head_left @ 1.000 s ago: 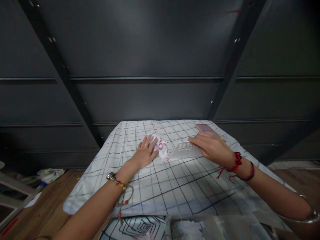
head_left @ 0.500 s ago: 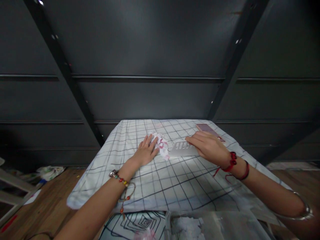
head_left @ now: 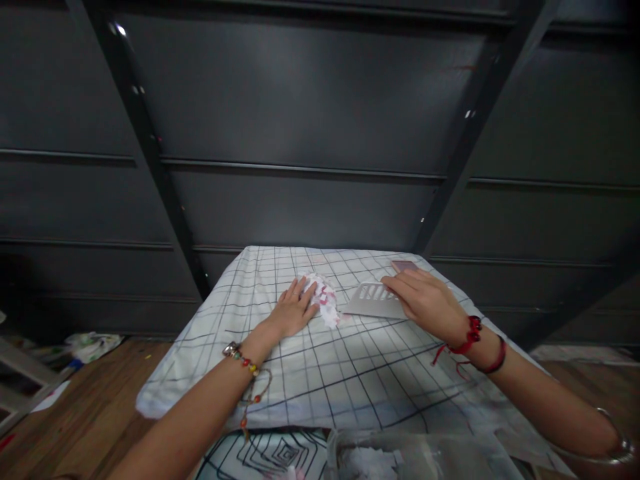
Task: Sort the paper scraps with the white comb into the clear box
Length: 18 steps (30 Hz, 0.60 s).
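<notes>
My left hand point(head_left: 294, 310) lies palm down with its fingers spread, its fingertips on the left side of a small heap of white and pink paper scraps point(head_left: 326, 303). My right hand point(head_left: 425, 300) is closed around the right end of a white slotted plastic piece point(head_left: 375, 307). A row of slots runs along its upper part. Its lower edge rests at or close to the cloth, with its left corner a short way right of the scraps. The gripped end is hidden under my fingers.
A checked white cloth point(head_left: 320, 373) covers the table. Behind my right hand, a flat pinkish thing point(head_left: 404, 265) is partly hidden. A clear plastic box point(head_left: 425, 460) with white paper pieces stands at the near edge. Dark panels point(head_left: 305, 207) rise behind the table.
The whole view has shifted a little. My right hand and the slotted piece sit slightly farther right, and the hand covers more of the pinkish thing. My left hand stays on the scraps.
</notes>
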{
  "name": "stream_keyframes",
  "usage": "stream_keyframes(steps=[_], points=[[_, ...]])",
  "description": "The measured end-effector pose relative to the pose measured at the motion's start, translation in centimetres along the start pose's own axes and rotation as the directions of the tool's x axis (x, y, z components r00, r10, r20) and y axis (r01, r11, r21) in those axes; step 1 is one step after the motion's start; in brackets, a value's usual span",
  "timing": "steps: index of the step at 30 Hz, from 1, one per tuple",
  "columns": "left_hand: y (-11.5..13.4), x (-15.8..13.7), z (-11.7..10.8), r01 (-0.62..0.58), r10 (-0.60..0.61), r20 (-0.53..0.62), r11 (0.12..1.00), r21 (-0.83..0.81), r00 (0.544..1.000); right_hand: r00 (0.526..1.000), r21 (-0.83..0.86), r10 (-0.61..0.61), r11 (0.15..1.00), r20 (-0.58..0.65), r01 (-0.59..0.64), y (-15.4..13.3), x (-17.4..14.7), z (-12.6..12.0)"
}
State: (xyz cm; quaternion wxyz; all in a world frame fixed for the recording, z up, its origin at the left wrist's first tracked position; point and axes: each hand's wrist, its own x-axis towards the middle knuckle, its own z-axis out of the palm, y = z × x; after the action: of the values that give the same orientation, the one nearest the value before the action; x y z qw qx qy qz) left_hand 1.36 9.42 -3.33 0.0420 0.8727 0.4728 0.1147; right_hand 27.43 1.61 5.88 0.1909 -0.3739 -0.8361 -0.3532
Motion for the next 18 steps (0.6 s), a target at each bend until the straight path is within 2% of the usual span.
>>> stream_keyframes(steps=[4,11,18], points=[[-0.2,0.0,0.1,0.0,0.0,-0.003,1.0,-0.01,1.0,0.999,-0.006,-0.001,1.0,0.032,0.001,-0.1,-0.2,0.3],[-0.3,0.1,0.3,-0.002,0.002,-0.01,1.0,-0.007,1.0,0.999,0.134,-0.016,0.991,0.041,0.01,-0.4,-1.0,0.1],[-0.4,0.3,0.4,-0.012,0.012,-0.011,1.0,0.003,1.0,1.0,0.032,0.004,0.999,0.023,-0.004,0.1,-1.0,0.5]])
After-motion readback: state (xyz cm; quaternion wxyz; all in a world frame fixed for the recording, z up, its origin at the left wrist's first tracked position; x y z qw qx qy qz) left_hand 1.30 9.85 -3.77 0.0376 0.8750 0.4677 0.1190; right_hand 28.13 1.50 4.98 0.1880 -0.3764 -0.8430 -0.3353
